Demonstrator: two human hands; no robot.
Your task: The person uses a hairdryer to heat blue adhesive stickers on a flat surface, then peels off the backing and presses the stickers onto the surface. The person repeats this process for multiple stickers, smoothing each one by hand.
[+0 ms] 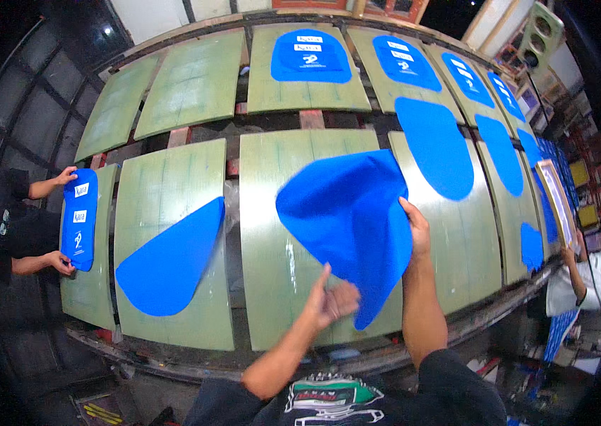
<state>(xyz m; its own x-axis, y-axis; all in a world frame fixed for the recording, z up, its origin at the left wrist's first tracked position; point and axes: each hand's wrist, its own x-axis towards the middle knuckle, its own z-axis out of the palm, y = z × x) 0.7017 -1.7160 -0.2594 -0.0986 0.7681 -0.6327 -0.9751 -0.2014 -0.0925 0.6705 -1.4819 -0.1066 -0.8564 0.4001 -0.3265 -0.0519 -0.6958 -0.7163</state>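
A blue fabric piece (351, 218) hangs creased above a pale green printing board in front of me. My right hand (416, 226) grips its right edge, thumb on the near face. My left hand (332, 301) is beside its lower left edge, fingers apart and slightly blurred, and seems to hold nothing. The fabric's narrow lower end droops between my two hands. Under it, the board (265, 255) shows a bright light reflection. On the board to the left lies another blue fabric piece (172, 266), set aslant with its right edge past the board's side.
At far left a person (50, 261) holds a printed blue piece (79, 221) by both ends. Printed pieces (311, 69) lie on the back row; a plain one (436, 149) bridges two boards. At right, a co-worker (580, 287) holds a wood-framed screen (557, 202). Dark gaps separate the boards.
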